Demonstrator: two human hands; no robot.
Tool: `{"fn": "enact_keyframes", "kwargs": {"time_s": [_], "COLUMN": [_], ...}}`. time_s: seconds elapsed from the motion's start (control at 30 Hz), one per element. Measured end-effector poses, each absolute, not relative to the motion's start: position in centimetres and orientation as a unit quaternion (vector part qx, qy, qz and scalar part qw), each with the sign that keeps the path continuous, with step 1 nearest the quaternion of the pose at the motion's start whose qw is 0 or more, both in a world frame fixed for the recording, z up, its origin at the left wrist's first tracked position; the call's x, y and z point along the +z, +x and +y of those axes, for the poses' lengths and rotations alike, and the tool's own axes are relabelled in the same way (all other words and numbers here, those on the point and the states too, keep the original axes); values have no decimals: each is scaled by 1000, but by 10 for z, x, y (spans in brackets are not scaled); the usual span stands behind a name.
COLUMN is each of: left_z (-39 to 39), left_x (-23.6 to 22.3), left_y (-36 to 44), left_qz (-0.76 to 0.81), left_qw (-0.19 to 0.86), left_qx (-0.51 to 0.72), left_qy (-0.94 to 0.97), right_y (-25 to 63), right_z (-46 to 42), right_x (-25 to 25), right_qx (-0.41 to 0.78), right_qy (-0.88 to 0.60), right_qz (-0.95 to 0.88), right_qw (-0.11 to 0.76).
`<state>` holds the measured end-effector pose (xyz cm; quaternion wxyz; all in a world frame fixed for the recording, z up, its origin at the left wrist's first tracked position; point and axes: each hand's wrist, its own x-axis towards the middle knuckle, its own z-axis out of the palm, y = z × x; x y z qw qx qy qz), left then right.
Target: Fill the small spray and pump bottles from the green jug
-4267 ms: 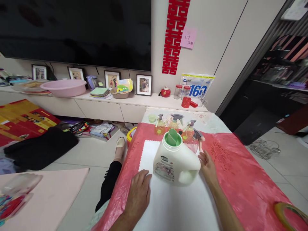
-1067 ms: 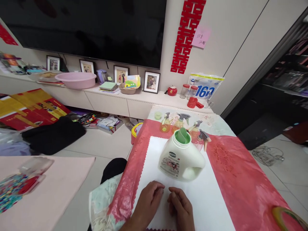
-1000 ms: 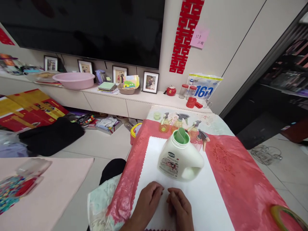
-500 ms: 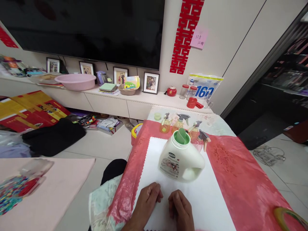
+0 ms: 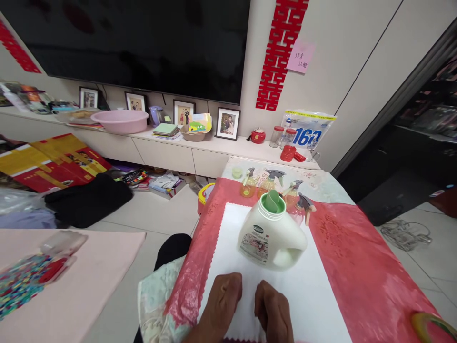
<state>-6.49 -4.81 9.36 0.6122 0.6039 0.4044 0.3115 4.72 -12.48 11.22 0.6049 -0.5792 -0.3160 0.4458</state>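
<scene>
A pale laundry detergent jug (image 5: pixel 273 233) stands upright on a white scallop-edged mat (image 5: pixel 228 238), its green pouring spout uncovered at the top. My left hand (image 5: pixel 224 302) rests on the near part of the mat, curled into a fist with the thumb on top. Just to its right, my right hand (image 5: pixel 273 309) is also curled into a fist, a small gap between the two. No object shows in either hand, and both are apart from the jug. Behind the jug stand several trigger spray bottles (image 5: pixel 248 185) with coloured liquid.
A red cover (image 5: pixel 357 252) lies under the mat. At the right corner is a roll of tape (image 5: pixel 432 326). A small green cup (image 5: pixel 236 172) stands at the far end. Left, a pink-topped table (image 5: pixel 103 267) holds colourful small pieces. A long cabinet (image 5: pixel 171 155) runs behind.
Both hands have curled more tightly into fists, still in front of the jug. The view has shifted slightly, so everything sits a little further right. The jug stays standing in place.
</scene>
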Motion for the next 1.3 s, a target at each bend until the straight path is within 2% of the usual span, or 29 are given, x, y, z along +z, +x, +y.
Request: {"fn": "enact_keyframes", "kwargs": {"time_s": [0.33,1.3], "left_z": [-47,-49], "left_x": [96,92], "left_y": [-60,-61], "left_qz": [437,426], "left_qw": [600,606], "left_qx": [264,283], "left_qy": [616,609], "right_y": [49,44], "right_z": [-122,-128], "right_x": [99,86], "right_qx": [463,408], "right_qy": [-608,-648], "right_qz": [-297,-321], "right_qw": [573,558]}}
